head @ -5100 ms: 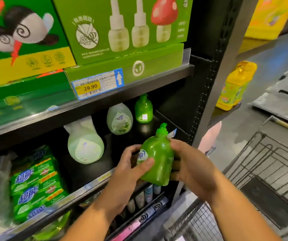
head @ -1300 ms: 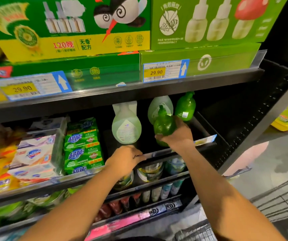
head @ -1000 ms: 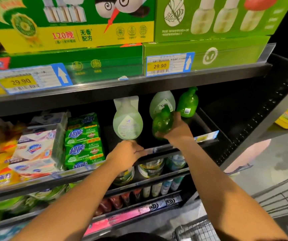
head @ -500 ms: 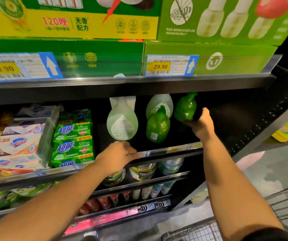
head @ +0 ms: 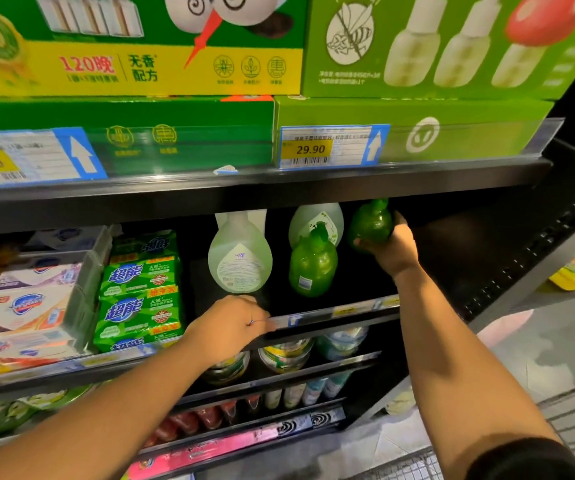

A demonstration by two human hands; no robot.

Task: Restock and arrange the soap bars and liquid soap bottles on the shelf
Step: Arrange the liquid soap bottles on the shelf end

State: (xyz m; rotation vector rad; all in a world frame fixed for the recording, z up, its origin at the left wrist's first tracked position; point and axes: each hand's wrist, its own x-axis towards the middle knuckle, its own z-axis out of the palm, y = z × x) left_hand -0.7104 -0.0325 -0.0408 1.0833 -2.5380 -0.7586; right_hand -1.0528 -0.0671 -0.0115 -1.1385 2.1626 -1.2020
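Head view: right hand (head: 391, 249) wraps the dark green bottle (head: 371, 223), far back behind the price rail (head: 345, 311); left hand (head: 230, 323) curls over that rail. Step: arranging bottles. Next, probably: draw it toward the rail, label outward.

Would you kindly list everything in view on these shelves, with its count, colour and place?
held pump bottle: one, dark green, right of the other bottles on the middle shelf
standing pump bottle: one, dark green, middle shelf, to its left
pale bottles: two, pale green, middle shelf, one behind the standing bottle
soap bar packs: one stack, green, left of the bottles
soap boxes: one stack, white, far left
cartons: several, green and yellow, top shelf
price tags: two, yellow and blue, top shelf edge
front rail: one, black with labels, middle shelf
left hand: one, gripping the front rail
right hand: one, holding the held pump bottle
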